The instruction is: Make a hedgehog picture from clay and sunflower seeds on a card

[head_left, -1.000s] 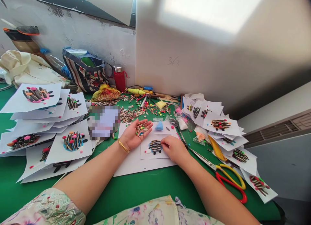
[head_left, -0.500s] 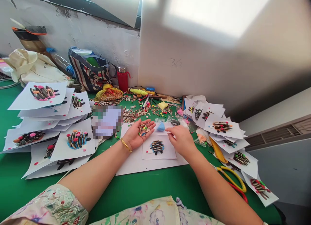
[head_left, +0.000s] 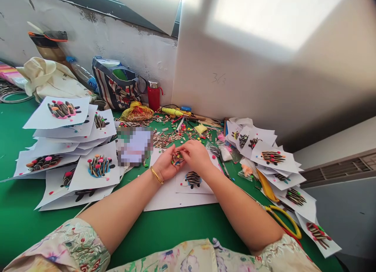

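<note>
Seeds and coloured bits (head_left: 177, 158) in the head view, cupped palm-up in the left hand (head_left: 167, 165), fingers loosely curled. Had the right hand (head_left: 195, 154) right over that pile, fingertips bunched close; couldn't tell if pinching anything. Had the seed-covered picture card (head_left: 193, 179) just below both, on a bigger white sheet (head_left: 157, 199), partly hidden by the right wrist. Seemed best to hold the palm level, pick lightly, one piece at a time, and stay clear of the card, probably, to avoid knocking anything loose.

Worked at a pretty cluttered green table (head_left: 176, 229): loose seeds (head_left: 167, 138) scattered toward the back, a card stack (head_left: 38, 119) on the left, another stack (head_left: 293, 168) on the right, yellow scissor handles (head_left: 297, 229) near that one. Had a red flask (head_left: 154, 98) by a scuffed wall (head_left: 158, 54), plus bright light on the pale panel (head_left: 241, 88).
</note>
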### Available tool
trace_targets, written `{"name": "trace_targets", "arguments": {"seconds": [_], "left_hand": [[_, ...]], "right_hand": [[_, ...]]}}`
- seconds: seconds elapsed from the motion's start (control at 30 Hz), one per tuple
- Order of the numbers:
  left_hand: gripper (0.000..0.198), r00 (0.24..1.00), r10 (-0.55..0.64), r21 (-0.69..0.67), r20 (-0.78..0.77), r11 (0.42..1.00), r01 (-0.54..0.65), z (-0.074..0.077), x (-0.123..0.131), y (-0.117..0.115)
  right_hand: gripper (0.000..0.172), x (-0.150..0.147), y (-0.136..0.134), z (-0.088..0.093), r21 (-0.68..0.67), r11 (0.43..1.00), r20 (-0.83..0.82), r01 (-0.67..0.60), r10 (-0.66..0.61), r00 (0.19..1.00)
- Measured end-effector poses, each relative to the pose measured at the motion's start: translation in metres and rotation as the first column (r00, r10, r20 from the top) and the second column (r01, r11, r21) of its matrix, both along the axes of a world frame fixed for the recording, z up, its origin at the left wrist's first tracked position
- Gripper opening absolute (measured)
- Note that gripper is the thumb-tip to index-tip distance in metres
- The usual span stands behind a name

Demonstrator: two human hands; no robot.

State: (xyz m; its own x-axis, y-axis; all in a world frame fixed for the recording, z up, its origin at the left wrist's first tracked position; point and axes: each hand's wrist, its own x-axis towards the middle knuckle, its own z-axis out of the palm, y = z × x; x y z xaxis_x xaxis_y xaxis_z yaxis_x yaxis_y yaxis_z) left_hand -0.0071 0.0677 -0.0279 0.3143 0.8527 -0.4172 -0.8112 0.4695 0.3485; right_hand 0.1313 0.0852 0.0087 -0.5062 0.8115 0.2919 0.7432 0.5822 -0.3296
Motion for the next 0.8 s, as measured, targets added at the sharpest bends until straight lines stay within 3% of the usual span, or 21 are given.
{"name": "trace_targets", "arguments": {"seconds": [0.2,0.37,0.57,0.67,0.8], "left_hand": [[0.041,0.997,-0.065,0.070,0.046,0.996,0.062,0.004,0.000,-0.003],[0.036,1.000,-0.016,0.021,-0.010,1.000,0.017,0.000,-0.001,-0.001],[0.038,1.000,-0.013,0.015,-0.001,1.000,0.013,-0.001,-0.001,-0.001],[0.038,0.999,-0.038,0.051,0.010,0.998,0.038,0.001,-0.001,-0.001],[0.039,0.999,-0.038,0.023,0.005,0.999,0.038,0.005,-0.002,-0.002]], "right_hand": [[0.021,0.015,0.004,0.005,0.005,0.997,0.040,0.073,-0.073,0.997],[0.018,0.006,0.001,0.001,0.087,0.996,0.074,0.013,-0.019,0.997],[0.014,-0.003,0.002,0.001,0.090,0.995,0.112,-0.039,0.029,0.993],[0.011,0.002,0.000,0.009,0.042,0.999,0.021,-0.023,0.022,1.000],[0.008,0.028,-0.008,0.015,-0.132,0.990,-0.199,0.057,-0.083,0.976]]}}
